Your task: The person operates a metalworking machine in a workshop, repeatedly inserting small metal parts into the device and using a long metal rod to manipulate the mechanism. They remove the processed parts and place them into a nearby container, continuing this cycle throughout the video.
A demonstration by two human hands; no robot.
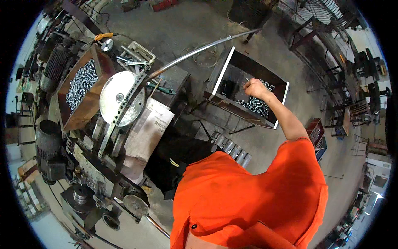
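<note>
My right hand [255, 88] is over a dark open-topped box [221, 74] with pale edges. Its fingers are curled together, and a small thin light bit shows at their tips; what they hold cannot be made out. Below and beside the hand, small shiny metal cylindrical pieces [258, 107] lie heaped in the right part of the box. A black object [227, 88] is in its left part. My left hand does not show.
At left stands a machine with a round metal disc [119, 98], a perforated bar [124, 103] and a cardboard sheet [145, 130]. Behind it, a wooden bin [107, 68] holds similar metal pieces [82, 85]. Larger metal cylinders [234, 150] stand below the box. A long metal tube [199, 50] slants overhead.
</note>
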